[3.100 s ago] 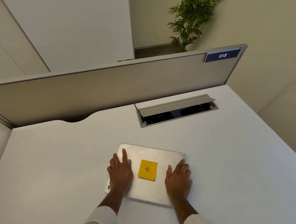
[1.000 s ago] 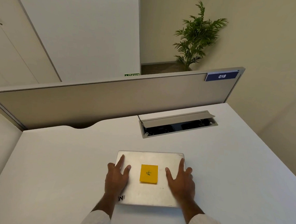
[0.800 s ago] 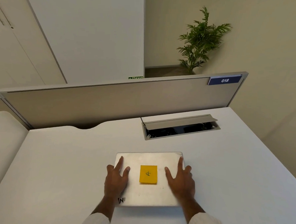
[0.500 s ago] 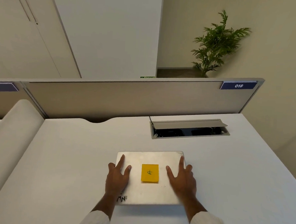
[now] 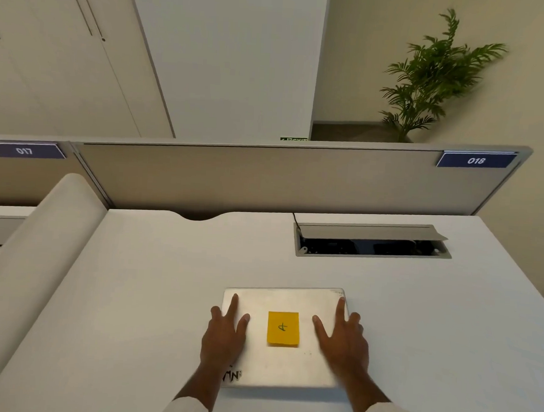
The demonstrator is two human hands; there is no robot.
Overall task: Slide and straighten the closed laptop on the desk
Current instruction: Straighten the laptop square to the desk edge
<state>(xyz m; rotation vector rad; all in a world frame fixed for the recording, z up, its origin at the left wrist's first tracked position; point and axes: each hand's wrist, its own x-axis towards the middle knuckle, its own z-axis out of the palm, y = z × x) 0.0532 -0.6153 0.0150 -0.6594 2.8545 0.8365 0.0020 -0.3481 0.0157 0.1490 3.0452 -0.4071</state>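
A closed silver laptop (image 5: 282,368) lies on the white desk (image 5: 153,278) near the front edge, its sides running square to the desk partition. A yellow sticky note (image 5: 282,328) with a pen mark sits in the middle of the lid. My left hand (image 5: 224,337) rests flat on the left part of the lid, fingers spread. My right hand (image 5: 342,343) rests flat on the right part, its outer fingers over the right edge. Neither hand grips the laptop.
An open cable hatch (image 5: 369,241) is set into the desk behind the laptop on the right. A beige partition (image 5: 265,180) labelled 018 closes the back. A rounded white divider (image 5: 35,250) borders the left side. A potted plant (image 5: 428,78) stands beyond.
The laptop, skewed three seconds ago, has turned until it lies square. Both hands stayed flat on the lid. My view has swung left and upward.
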